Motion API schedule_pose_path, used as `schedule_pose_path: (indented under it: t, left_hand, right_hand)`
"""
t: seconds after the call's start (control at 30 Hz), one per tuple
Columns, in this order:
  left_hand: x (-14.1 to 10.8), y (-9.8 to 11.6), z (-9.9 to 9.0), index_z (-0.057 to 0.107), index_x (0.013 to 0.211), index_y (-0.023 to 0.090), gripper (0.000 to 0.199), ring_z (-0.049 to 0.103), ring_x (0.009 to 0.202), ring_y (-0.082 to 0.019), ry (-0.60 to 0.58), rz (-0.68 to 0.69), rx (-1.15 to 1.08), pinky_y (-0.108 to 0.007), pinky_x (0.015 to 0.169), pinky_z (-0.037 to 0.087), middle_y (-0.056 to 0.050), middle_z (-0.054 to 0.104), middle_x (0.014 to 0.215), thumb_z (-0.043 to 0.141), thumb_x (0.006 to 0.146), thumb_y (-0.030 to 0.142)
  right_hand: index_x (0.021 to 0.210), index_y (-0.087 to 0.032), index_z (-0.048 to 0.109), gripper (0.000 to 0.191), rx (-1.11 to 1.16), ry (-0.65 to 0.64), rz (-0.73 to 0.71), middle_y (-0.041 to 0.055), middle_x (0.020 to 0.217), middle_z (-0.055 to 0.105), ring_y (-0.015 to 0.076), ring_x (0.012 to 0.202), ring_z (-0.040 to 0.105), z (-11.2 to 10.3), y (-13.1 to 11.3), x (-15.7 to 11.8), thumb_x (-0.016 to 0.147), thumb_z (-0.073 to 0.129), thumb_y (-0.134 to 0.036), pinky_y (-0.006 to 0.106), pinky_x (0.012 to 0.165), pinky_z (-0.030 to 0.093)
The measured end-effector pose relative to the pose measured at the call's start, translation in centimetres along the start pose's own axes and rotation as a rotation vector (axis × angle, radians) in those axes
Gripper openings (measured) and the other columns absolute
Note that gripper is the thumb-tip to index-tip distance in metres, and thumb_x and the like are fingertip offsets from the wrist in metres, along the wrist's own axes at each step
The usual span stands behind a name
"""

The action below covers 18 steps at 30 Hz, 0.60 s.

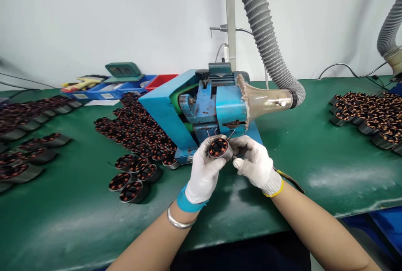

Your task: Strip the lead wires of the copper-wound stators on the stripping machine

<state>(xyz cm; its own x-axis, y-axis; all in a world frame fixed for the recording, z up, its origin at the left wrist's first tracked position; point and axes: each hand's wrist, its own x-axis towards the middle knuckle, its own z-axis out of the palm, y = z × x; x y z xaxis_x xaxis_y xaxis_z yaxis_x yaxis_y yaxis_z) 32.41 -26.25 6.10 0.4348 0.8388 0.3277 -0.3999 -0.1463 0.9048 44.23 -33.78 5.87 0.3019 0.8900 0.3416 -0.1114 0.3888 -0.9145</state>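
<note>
- Head view, clock positions read from the wound core [219,148], which is held above the desk [301,153] just in front of the machine.
- Left hand [205,174], seven o'clock: white glove, gripping the core, wire ends poking up past the rim.
- Right hand [256,162], between three and four: gloved, fingers bent at the core's flank; cannot tell if they pinch anything.
- Yellow-handled tool [290,181], four o'clock, partly behind the right wrist.
- Loose cores [135,191], eight o'clock; denser batch [138,128] toward nine.
- Blue machine [232,99], twelve; clear funnel [266,101] off its right side, joined to a grey hose [260,19].
- More cores [367,116], between two and three.
- Blue bins [108,91], ten; green digital clock [123,70] above them.
</note>
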Motion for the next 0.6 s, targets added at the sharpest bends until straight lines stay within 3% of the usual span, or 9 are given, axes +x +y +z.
schedule_pose_path:
  t: [0.1, 0.2, 0.33, 0.4, 0.47, 0.53, 0.6]
  left_hand:
    - [-0.9, 1.2, -0.8, 0.061, 0.108, 0.019, 0.046, 0.064, 0.075, -0.019, -0.102, -0.081, -0.022, -0.034, 0.074, 0.055, -0.003, 0.067, 0.081, 0.074, 0.067, 0.036]
    - [-4.1, 2.3, -2.9, 0.059, 0.114, 0.020, 0.050, 0.066, 0.082, -0.022, -0.160, -0.096, 0.255, -0.037, 0.078, 0.056, -0.007, 0.068, 0.094, 0.075, 0.067, 0.031]
    - [-10.0, 3.8, -8.1, 0.066, 0.098, 0.019, 0.044, 0.066, 0.095, -0.025, -0.073, -0.092, 0.657, -0.036, 0.083, 0.056, -0.009, 0.065, 0.102, 0.075, 0.055, 0.019]
    - [-12.1, 5.0, -11.4, 0.068, 0.093, 0.019, 0.036, 0.068, 0.088, -0.023, -0.021, -0.206, 0.923, -0.035, 0.079, 0.057, -0.007, 0.067, 0.095, 0.072, 0.057, 0.021]
    - [-13.1, 6.3, -14.8, 0.067, 0.096, 0.018, 0.036, 0.069, 0.087, -0.025, 0.135, -0.402, 1.117, -0.037, 0.081, 0.057, -0.007, 0.069, 0.094, 0.069, 0.063, 0.030]
    - [-12.9, 7.5, -17.9, 0.062, 0.114, 0.013, 0.056, 0.068, 0.095, -0.030, 0.420, -0.543, 1.247, -0.043, 0.088, 0.056, -0.012, 0.069, 0.100, 0.068, 0.066, 0.040]
    - [-12.1, 8.1, -19.9, 0.047, 0.134, 0.006, 0.085, 0.064, 0.107, -0.036, 0.707, -0.516, 1.406, -0.050, 0.095, 0.052, -0.019, 0.065, 0.113, 0.070, 0.063, 0.046]
  right_hand:
    - [0.105, -0.019, 0.064, 0.047, -0.057, -0.032, -0.084, 0.0054, 0.092, 0.060, 0.0193, 0.080, 0.058, -0.4, -0.2, -0.2, 0.079, 0.073, -0.058, 0.030, 0.065, 0.052]
    - [0.106, -0.021, 0.066, 0.039, -0.118, -0.084, -0.174, 0.0061, 0.096, 0.060, 0.0193, 0.082, 0.057, -0.5, -0.4, -0.6, 0.087, 0.067, -0.054, 0.033, 0.075, 0.050]
    - [0.109, -0.023, 0.067, 0.034, -0.163, -0.099, -0.203, 0.0065, 0.100, 0.059, 0.0193, 0.084, 0.056, -0.2, -1.1, -1.0, 0.089, 0.066, -0.050, 0.032, 0.077, 0.047]
    - [0.110, -0.024, 0.067, 0.031, -0.176, -0.104, -0.188, 0.0068, 0.102, 0.059, 0.0195, 0.086, 0.056, -0.1, -1.5, -1.2, 0.090, 0.066, -0.048, 0.031, 0.077, 0.047]
    - [0.111, -0.025, 0.066, 0.029, -0.198, -0.121, -0.172, 0.0073, 0.104, 0.060, 0.0198, 0.087, 0.057, 0.0, -1.8, -1.4, 0.092, 0.065, -0.046, 0.031, 0.077, 0.047]
    - [0.111, -0.025, 0.066, 0.029, -0.229, -0.138, -0.158, 0.0078, 0.105, 0.060, 0.0202, 0.087, 0.057, 0.0, -1.9, -1.6, 0.092, 0.064, -0.046, 0.031, 0.077, 0.047]
    - [0.111, -0.025, 0.066, 0.029, -0.263, -0.144, -0.161, 0.0079, 0.104, 0.060, 0.0202, 0.085, 0.057, 0.1, -1.8, -1.8, 0.093, 0.063, -0.047, 0.031, 0.076, 0.048]
